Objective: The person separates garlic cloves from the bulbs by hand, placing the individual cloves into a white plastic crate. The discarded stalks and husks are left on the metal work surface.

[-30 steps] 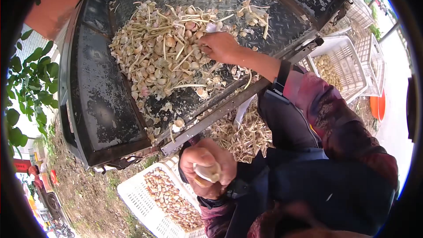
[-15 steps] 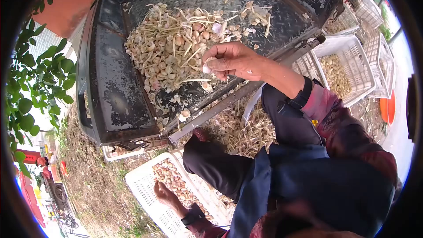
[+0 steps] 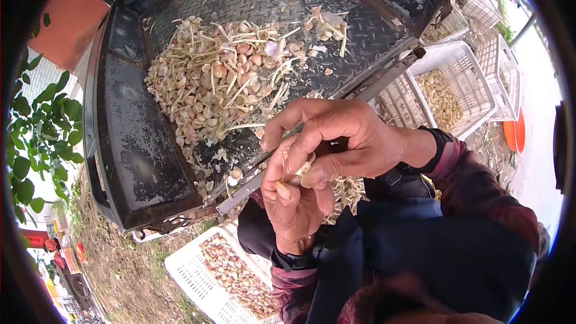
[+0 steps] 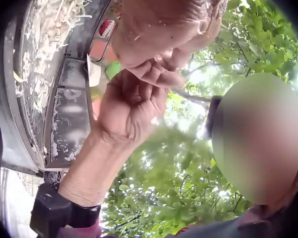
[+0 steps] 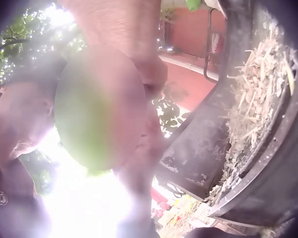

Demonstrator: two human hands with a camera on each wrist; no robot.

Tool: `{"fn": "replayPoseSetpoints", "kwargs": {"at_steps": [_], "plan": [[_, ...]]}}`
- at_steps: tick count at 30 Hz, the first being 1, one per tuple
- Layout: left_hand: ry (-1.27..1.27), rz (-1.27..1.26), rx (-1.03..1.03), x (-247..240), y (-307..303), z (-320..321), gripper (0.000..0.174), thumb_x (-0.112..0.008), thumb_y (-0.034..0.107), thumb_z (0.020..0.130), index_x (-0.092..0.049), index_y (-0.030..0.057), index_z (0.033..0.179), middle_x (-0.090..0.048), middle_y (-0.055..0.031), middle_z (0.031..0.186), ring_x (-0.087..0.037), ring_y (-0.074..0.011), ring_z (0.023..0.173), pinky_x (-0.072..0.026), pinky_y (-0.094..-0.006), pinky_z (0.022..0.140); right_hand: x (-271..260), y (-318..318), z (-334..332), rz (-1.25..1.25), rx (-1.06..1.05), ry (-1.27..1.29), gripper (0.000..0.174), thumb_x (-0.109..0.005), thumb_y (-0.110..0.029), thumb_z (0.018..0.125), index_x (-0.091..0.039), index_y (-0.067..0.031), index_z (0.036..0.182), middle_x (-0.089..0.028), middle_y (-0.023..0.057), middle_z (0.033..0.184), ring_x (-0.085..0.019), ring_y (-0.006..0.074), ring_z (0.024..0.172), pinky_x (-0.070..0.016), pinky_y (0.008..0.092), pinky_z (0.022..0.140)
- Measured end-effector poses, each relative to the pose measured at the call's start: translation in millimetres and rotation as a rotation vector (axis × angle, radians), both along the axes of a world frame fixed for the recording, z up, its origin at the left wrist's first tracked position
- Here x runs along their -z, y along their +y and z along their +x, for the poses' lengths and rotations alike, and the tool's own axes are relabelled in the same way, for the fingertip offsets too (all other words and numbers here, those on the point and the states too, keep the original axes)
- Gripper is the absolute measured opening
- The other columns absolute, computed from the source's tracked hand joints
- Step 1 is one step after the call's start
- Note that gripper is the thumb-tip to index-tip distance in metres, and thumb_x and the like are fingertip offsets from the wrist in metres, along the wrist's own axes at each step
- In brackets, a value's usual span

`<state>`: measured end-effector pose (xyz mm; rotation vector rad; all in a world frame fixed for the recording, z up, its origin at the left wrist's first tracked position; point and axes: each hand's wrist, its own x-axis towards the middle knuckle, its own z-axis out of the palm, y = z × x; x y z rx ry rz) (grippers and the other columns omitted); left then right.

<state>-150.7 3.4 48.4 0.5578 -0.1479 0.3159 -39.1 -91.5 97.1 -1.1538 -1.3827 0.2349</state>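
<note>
My left hand [image 3: 294,210] and right hand [image 3: 360,144] meet in front of the metal bed's edge. Between their curled fingertips they pinch a pale garlic clove [image 3: 306,164], mostly covered by the fingers. The right hand comes over from the right, its thumb close to the left fingers. From below, the left palm faces up toward the right hand in the left wrist view. Beyond the hands, a heap of garlic [image 3: 210,84] with dry stalks and loose skins lies on the black metal bed [image 3: 138,138]. The right wrist view is blurred and bright.
A white crate of cloves [image 3: 180,264] stands at the lower left, and another white crate [image 3: 474,78] with pale cloves at the right. Dry stalks [image 3: 348,192] lie below the bed's metal edge [image 3: 384,81]. An orange bucket [image 3: 513,135] is at far right.
The left hand let go of its garlic over the lower-left crate, then rose to the middle. The right hand took a piece from the heap and brought it back to the left hand.
</note>
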Motion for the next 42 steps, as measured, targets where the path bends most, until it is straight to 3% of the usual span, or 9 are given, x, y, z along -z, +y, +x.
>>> {"fn": "replayPoseSetpoints", "kwargs": {"at_steps": [2,3,6,8,15,24,26,40,42], "plan": [[-0.012,0.019,0.035,-0.7,1.3,0.4,0.052,-0.056,0.04,0.085,-0.041,0.002,0.116,-0.054,-0.0068,0.08,-0.048,-0.0074,0.039,-0.042,-0.0152,0.04,0.1,-1.0,2.8,-0.018,-0.104,0.123,0.02,-0.067,-0.01,0.078,-0.064,-0.0055,0.098,-0.058,0.0105,0.103,-0.057,0.0175,0.096,-0.0453,0.0296,0.079],[-0.084,-0.184,0.121,-3.5,0.4,1.3,0.064,-0.072,0.03,0.073,-0.042,-0.0086,0.114,-0.054,-0.0157,0.106,-0.061,-0.0161,0.064,-0.0513,-0.0217,0.048,-0.7,0.0,5.5,0.018,-0.192,0.136,0.023,-0.067,-0.011,0.077,-0.064,-0.0056,0.099,-0.058,0.0105,0.103,-0.056,0.0174,0.096,-0.0454,0.0296,0.078],[-0.336,-0.05,0.373,3.9,13.5,10.8,0.058,-0.076,0.015,0.068,-0.045,-0.0105,0.11,-0.058,-0.0206,0.087,-0.06,-0.0199,0.055,-0.0514,-0.0264,0.047,-0.2,4.3,18.6,0.179,-0.333,-0.003,0.034,-0.066,-0.015,0.079,-0.059,0.0039,0.107,-0.055,0.0215,0.106,-0.06,0.0194,0.08,-0.0473,0.0279,0.063],[-0.446,-0.113,0.436,-23.8,13.1,13.7,0.052,-0.078,0.01,0.065,-0.05,-0.0111,0.104,-0.06,-0.018,0.076,-0.062,-0.0204,0.057,-0.0499,-0.0276,0.047,-12.8,-5.6,23.0,-0.079,-0.491,0.501,0.037,-0.063,-0.018,0.083,-0.055,0.0061,0.111,-0.055,0.0212,0.104,-0.057,0.0114,0.068,-0.0448,0.025,0.055],[-0.743,-0.077,0.37,-45.5,7.0,21.2,0.027,-0.068,0.011,0.077,-0.058,-0.0092,0.092,-0.061,-0.0174,0.078,-0.061,-0.0192,0.057,-0.0494,-0.0249,0.047,55.8,64.7,123.0,-0.58,0.568,-0.424,0.024,-0.059,-0.015,0.084,-0.058,-0.0073,0.106,-0.057,0.0071,0.103,-0.056,0.0189,0.074,-0.0461,0.0331,0.065],[-0.728,-0.05,0.475,-44.7,2.0,24.8,0.017,-0.065,0.014,0.079,-0.062,-0.0027,0.082,-0.06,-0.013,0.072,-0.06,-0.0182,0.056,-0.0476,-0.0245,0.045,94.8,33.4,185.5,-0.832,0.797,-0.559,0.017,-0.059,-0.013,0.078,-0.062,-0.0095,0.095,-0.056,0.0125,0.093,-0.056,0.03,0.091,-0.045,0.0387,0.078],[-1.03,-0.648,0.287,-45.9,-28.9,25.2,0.034,-0.07,0.012,0.076,-0.058,-0.0123,0.096,-0.061,-0.0211,0.079,-0.06,-0.0155,0.056,-0.0492,-0.0227,0.046,92.8,24.7,191.2,-0.853,0.836,-0.59,0.016,-0.06,-0.014,0.078,-0.063,-0.0095,0.093,-0.056,0.0124,0.093,-0.056,0.0294,0.091,-0.0447,0.0391,0.079],[-0.696,-0.107,0.027,-40.1,4.8,27.1,0.031,-0.071,0.027,0.073,-0.063,-0.0022,0.08,-0.063,-0.0103,0.07,-0.056,-0.0124,0.047,-0.0459,-0.0209,0.04,94.9,89.5,185.0,-0.967,0.744,-0.746,0.021,-0.056,-0.013,0.08,-0.061,-0.0029,0.097,-0.06,0.0149,0.092,-0.061,0.0305,0.081,-0.0503,0.0388,0.071],[-0.215,0.078,0.067,-40.6,19.8,5.6,0.022,-0.066,0.014,0.077,-0.06,-0.0031,0.091,-0.059,-0.011,0.069,-0.059,-0.0156,0.056,-0.047,-0.0255,0.044,95.0,94.3,185.0,-1.053,0.734,-0.698,0.021,-0.056,-0.01,0.077,-0.061,-0.0001,0.095,-0.06,0.0171,0.09,-0.061,0.0317,0.081,-0.0496,0.0402,0.073]]}}
